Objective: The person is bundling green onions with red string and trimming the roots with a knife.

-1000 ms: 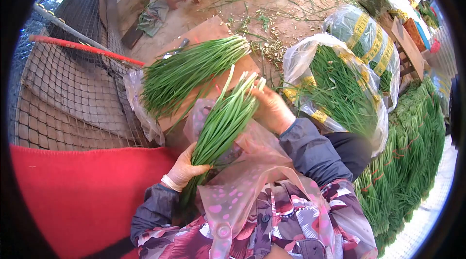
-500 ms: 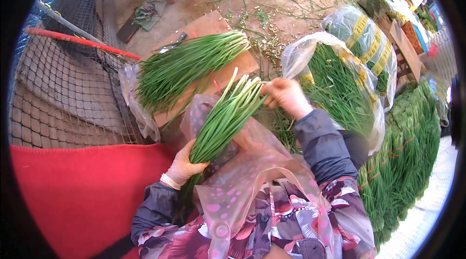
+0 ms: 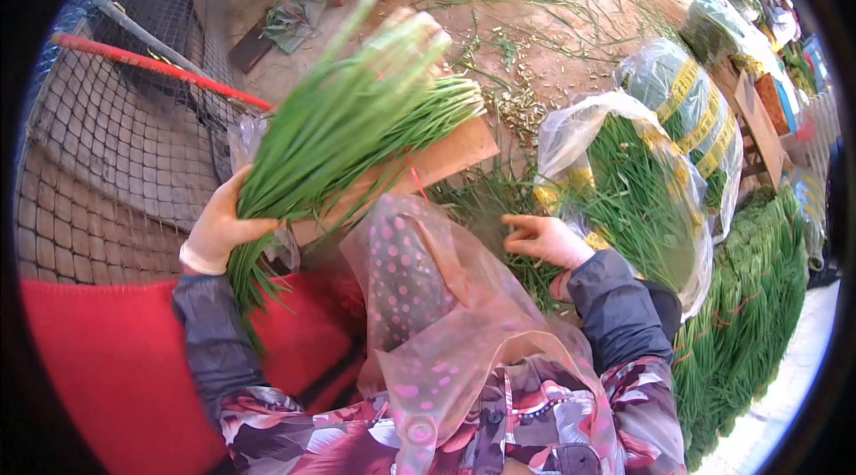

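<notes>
My left hand [image 3: 225, 221] is wrapped round the lower part of a bunch of long green stalks [image 3: 312, 132], tilted up and right, its pale ends blurred. Behind and below it, more green stalks [image 3: 446, 110] lie on a brown board [image 3: 459, 154]. To the right, my right hand [image 3: 548, 241] is apart from the bunch, its index finger stretched out and nothing visible in it. A translucent pink-dotted apron [image 3: 446, 288] covers my lap.
An open plastic bag of green stalks [image 3: 637, 181] stands at the right, beside a taped bag [image 3: 687, 92]. Piled bundles [image 3: 740, 297] line the far right. Netting [image 3: 107, 163], a red pole [image 3: 160, 69] and red cloth [image 3: 98, 341] are at left.
My left hand has moved left and up with the bunch, which is now over the stalks on the board. My right hand has come away from the pale ends and moved down.
</notes>
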Available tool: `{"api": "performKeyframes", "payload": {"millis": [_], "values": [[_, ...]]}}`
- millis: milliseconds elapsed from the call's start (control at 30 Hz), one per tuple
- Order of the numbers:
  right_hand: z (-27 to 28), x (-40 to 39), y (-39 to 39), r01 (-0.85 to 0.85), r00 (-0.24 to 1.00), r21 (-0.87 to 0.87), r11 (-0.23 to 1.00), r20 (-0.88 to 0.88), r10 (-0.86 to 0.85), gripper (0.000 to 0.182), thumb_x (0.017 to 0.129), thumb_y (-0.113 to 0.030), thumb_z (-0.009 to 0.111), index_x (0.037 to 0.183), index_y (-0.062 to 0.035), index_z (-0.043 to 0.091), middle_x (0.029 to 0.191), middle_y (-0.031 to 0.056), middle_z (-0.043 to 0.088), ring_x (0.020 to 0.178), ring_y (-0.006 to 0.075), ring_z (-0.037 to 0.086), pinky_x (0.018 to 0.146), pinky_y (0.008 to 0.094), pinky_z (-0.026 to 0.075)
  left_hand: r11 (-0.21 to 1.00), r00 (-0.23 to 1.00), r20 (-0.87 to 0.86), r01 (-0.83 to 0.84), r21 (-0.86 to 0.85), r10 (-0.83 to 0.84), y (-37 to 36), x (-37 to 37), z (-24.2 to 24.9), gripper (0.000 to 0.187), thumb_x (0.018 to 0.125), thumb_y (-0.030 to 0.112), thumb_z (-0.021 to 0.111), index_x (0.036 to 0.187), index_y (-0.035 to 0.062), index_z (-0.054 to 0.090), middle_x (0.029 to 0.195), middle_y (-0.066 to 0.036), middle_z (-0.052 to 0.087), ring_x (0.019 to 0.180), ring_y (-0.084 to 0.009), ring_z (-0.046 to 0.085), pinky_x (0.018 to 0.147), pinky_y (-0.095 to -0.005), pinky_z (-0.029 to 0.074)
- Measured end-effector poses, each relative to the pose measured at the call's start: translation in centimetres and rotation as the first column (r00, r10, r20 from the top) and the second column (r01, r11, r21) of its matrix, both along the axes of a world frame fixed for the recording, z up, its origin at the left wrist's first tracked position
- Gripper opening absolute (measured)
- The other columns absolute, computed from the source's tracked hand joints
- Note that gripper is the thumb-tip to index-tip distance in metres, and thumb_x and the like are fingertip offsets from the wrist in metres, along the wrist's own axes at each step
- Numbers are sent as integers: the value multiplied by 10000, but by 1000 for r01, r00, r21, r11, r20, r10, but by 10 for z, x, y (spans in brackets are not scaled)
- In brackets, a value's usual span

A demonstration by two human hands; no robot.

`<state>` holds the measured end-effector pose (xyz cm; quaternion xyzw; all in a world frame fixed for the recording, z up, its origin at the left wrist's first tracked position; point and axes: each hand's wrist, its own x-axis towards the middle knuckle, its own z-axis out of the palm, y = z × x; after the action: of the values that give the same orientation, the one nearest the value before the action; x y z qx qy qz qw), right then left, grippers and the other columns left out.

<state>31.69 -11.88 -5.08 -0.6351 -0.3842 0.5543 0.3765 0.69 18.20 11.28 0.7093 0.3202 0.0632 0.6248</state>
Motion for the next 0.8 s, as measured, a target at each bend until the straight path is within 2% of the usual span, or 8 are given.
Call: {"api": "performKeyframes", "payload": {"millis": [67, 100, 167, 267, 367, 533, 667, 800], "values": [[18, -7, 36, -63, 992, -60, 996, -110, 57, 540, 865, -163, 681, 1353, -21, 498, 1104, 92, 677, 995, 120, 611, 913, 289, 471, 980, 979, -106, 185, 70, -177, 28, 27, -35, 792, 685, 64, 780, 1361, -78, 393, 1229, -114, 582, 1118, -148, 541, 969, -285, 427], [8, -9, 53, -29, 996, 76, 997, -80, 36, 526, 853, -211, 709, 1316, -25, 543, 968, 74, 682, 848, 97, 600, 799, 270, 492, 956, 948, -193, 276, 101, -253, 45, 41, -62, 836, 680, 96, 798, 1374, -92, 371, 1241, -120, 576, 1133, -151, 530, 990, -288, 409], [-12, -4, 94, 41, 986, 18, 999, -162, -38, 499, 863, -258, 700, 1281, -18, 573, 1024, 85, 683, 905, 116, 607, 826, 281, 492, 920, 893, -304, 377, 108, -331, 74, 73, -130, 904, 652, 119, 837, 1397, -73, 363, 1285, -119, 563, 1181, -170, 500, 1024, -287, 370], [-63, 6, 149, 118, 991, 101, 988, -79, -110, 485, 845, -283, 717, 1229, -9, 607, 1086, 103, 688, 960, 158, 633, 835, 295, 501, 932, 857, -443, 345, 113, -264, 88, 103, -200, 855, 668, 70, 799, 1394, -75, 372, 1244, -129, 584, 1152, -198, 526, 1007, -297, 393], [-66, 13, 181, 114, 982, 130, 985, 135, -131, 384, 833, -310, 707, 1096, -33, 678, 1005, 103, 710, 910, 207, 671, 825, 313, 514, 986, 896, -413, 123, -116, -161, 88, 111, -202, 811, 676, 75, 772, 1389, -43, 405, 1179, -148, 616, 1051, -208, 582, 938, -302, 448], [-72, 17, 185, 140, 929, 127, 982, 327, -175, 284, 831, -308, 638, 992, -84, 708, 921, 132, 702, 888, 294, 671, 813, 373, 521, 811, 846, -488, 432, 395, -213, 83, 116, -183, 743, 646, 203, 778, 1305, -14, 513, 1216, -214, 604, 1153, -309, 573, 957, -365, 458], [-62, 24, 150, 19, 915, 150, 989, 395, -77, 304, 794, -293, 609, 1002, -93, 703, 943, 138, 696, 885, 316, 667, 805, 413, 521, 769, 954, -289, 247, 589, -84, 76, 98, -163, 725, 643, -78, 720, 1328, 57, 524, 1162, -104, 612, 1009, -219, 578, 907, -337, 466], [-20, 85, 43, -6, 857, 14, 1000, 515, -2, 246, 828, -239, 594, 1013, -124, 708, 937, 115, 701, 914, 288, 664, 824, 375, 519, 793, 955, -291, 130, 595, 62, 73, 88, -145, 597, 777, -92, 621, 1344, 57, 511, 1101, -80, 599, 970, -176, 555, 923, -311, 431]]}}
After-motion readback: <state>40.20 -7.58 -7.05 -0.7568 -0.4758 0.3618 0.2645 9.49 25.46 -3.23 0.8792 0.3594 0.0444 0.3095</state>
